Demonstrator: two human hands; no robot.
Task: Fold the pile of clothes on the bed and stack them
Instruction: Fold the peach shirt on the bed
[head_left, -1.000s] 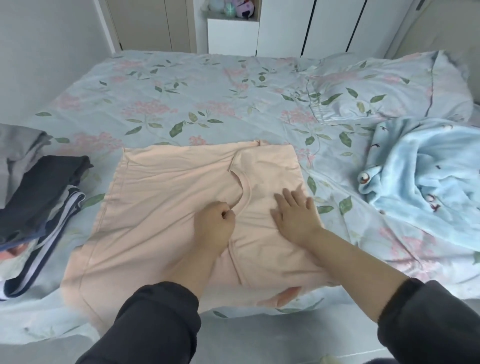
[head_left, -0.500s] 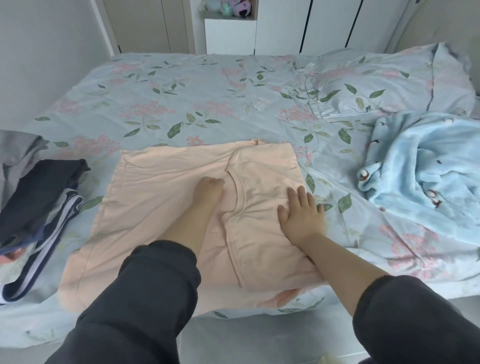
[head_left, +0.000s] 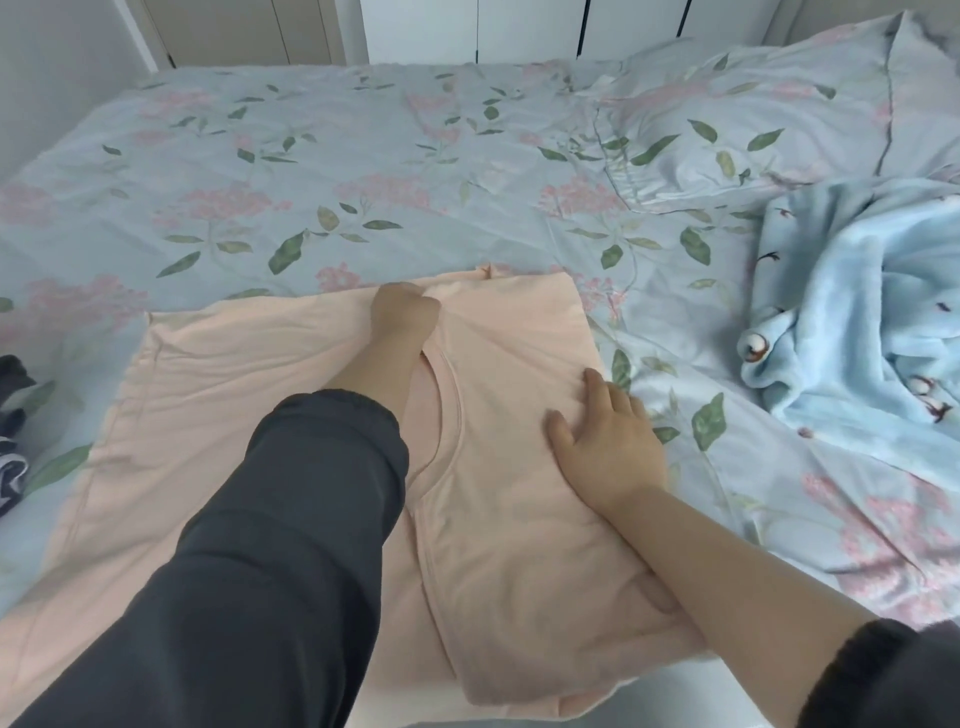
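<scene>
From the head camera, a peach-coloured soft knit T-shirt (head_left: 218, 415) lies spread flat on the near part of a pale blue bedcover printed with pink flowers and green leaves (head_left: 363, 156). The shirt's right-hand portion is folded over into a narrower panel that reaches the near edge of the bed. The rounded neckline (head_left: 449, 405) shows between the two arms. The left hand (head_left: 402, 312) reaches to the far edge of the T-shirt, its fingers curled down into the cloth and gripping it, and creases run out from the knuckles across the folded panel. A dark grey long sleeve (head_left: 260, 571) covers that arm down to the wrist. The right hand (head_left: 608, 441) lies flat with straight, spread fingers pressing on the right edge of the folded panel, its fingertips just at the border with the bedcover; the forearm is bare, with a dark sleeve (head_left: 883, 675) pushed up near the elbow. At the left border, part of a heap of dark and striped garments (head_left: 13, 376) sits well apart from the hands. To the right lies a crumpled light blue fleece piece with small cartoon faces (head_left: 857, 322), and behind it a pillow in matching floral fabric (head_left: 753, 119). Pale cupboard doors (head_left: 519, 26) stand beyond the bed.
</scene>
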